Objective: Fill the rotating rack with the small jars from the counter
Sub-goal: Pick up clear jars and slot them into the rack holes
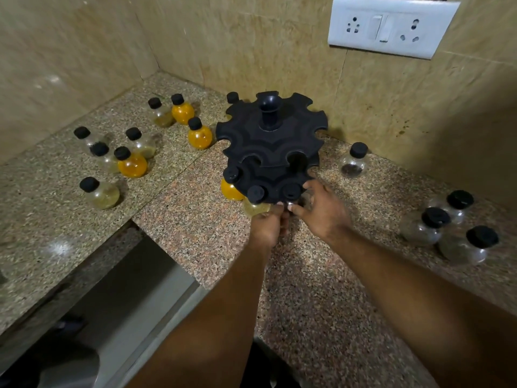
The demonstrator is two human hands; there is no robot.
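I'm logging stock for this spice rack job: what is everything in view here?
rack: one, black, two-tiered, counter's back corner.
slotted jars: two, orange and yellowish, black caps, lower tier's near-left slots.
clear jar: one, black cap, lower tier's near slot, in both grips.
left jars: eight, three orange, five clear or yellowish, left of rack.
right jars: four, clear, right of rack.
black cap: one, behind rack; rest hidden.
counter: one, speckled granite.
socket plate: one, white, wall upper right.
left grip: bare hand, holds clear jar.
right grip: bare hand, pinches clear jar.
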